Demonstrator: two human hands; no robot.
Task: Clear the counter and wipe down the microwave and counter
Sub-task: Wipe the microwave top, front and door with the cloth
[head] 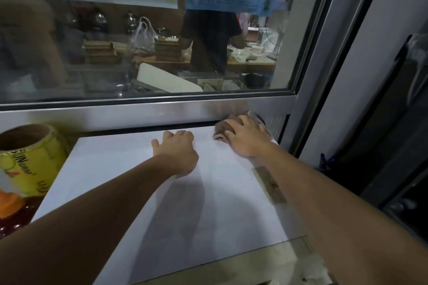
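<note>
The white top of the microwave [139, 180] fills the middle of the head view. My right hand [246, 137] presses a brown cloth [223, 128] flat against the microwave's far right corner, fingers spread over it. My left hand [178, 150] rests on the white top near the far edge, its fingers bent down onto the surface and holding nothing. Both forearms reach forward across the top.
A yellow cardboard canister [30, 157] stands at the left beside the microwave, with an orange-capped bottle [9, 203] in front of it. A metal window sill [139, 113] and glass pane run behind. A person works behind the glass. A dark bag [393, 146] hangs at the right.
</note>
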